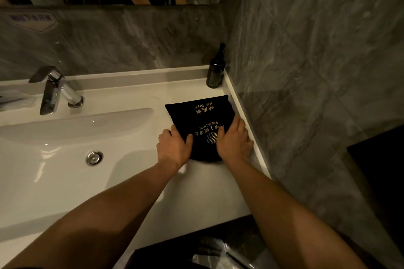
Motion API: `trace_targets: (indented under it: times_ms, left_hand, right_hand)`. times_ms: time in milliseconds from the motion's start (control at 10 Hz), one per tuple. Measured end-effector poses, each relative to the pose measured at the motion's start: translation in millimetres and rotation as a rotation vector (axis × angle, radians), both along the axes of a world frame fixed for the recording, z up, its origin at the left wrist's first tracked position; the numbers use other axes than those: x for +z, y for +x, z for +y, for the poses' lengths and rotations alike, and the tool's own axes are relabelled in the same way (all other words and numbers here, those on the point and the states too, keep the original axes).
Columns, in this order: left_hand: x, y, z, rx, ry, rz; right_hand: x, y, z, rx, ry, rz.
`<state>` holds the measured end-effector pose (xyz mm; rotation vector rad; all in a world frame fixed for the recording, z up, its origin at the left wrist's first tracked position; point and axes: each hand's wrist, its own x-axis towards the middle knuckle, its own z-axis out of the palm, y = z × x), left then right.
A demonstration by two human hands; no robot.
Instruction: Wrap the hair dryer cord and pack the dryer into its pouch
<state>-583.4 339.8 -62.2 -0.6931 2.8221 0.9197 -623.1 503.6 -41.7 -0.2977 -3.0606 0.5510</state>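
Observation:
A black fabric pouch (pixel 200 116) with gold "Hair Dryer" lettering lies on the white vanity counter (pixel 135 98), right of the basin and close to the side wall. It looks bulky; neither the dryer nor its cord shows. My left hand (pixel 173 147) grips the pouch's near left edge, thumb on top. On the near right edge rests my right hand (pixel 235 141), its fingers laid over the fabric. The pouch's near end is hidden under both hands.
A dark pump bottle (pixel 216 71) stands in the back right corner. A chrome faucet (pixel 55 90) and the basin with its drain (pixel 94 157) lie to the left. Grey tiled walls close in behind and on the right. A bin with a plastic liner (pixel 216 251) sits below.

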Motion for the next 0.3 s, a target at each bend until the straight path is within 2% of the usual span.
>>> trace_targets:
  times_ms: [100, 300]
  left_hand:
    - [-6, 31, -5, -0.136, -0.054, 0.098]
    - [-10, 105, -30, -0.54, -0.134, 0.11]
  right_hand:
    - [-2, 29, 0, -0.014, 0.015, -0.027]
    - [1, 112, 10, -0.01, 0.024, -0.042]
